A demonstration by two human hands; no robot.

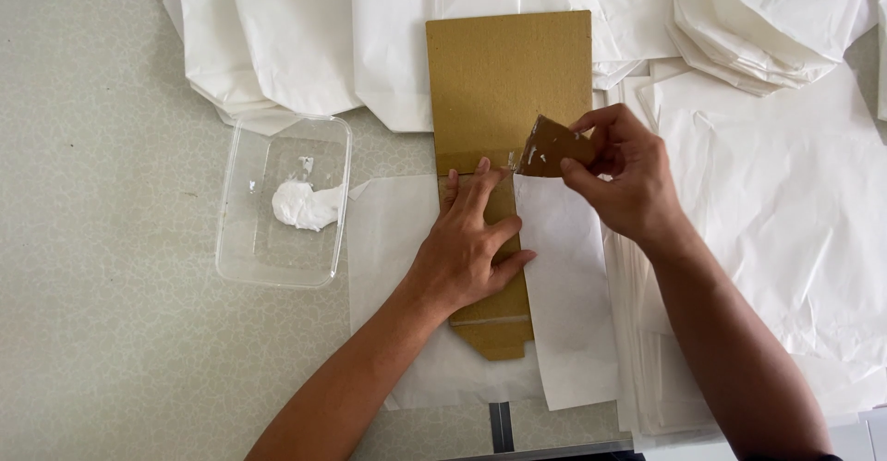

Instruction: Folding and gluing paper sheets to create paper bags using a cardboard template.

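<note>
A long brown cardboard strip [506, 78] lies upright down the middle of the table over a white paper sheet [397, 239]. My left hand [469, 244] presses flat on the strip's lower half, fingers spread. My right hand [621, 175] pinches a small brown cardboard scrap [551, 144] with white paste on its edge. The scrap's edge touches the top of a narrow white paper flap [565, 276] that lies along the strip's right side.
A clear plastic tub [242, 239] holding a blob of white paste [303, 206] sits to the left. Piles of white paper bags [296, 36] lie along the back, and more white paper sheets [795, 165] at the right. A stack of sheets [637, 369] lies under my right forearm.
</note>
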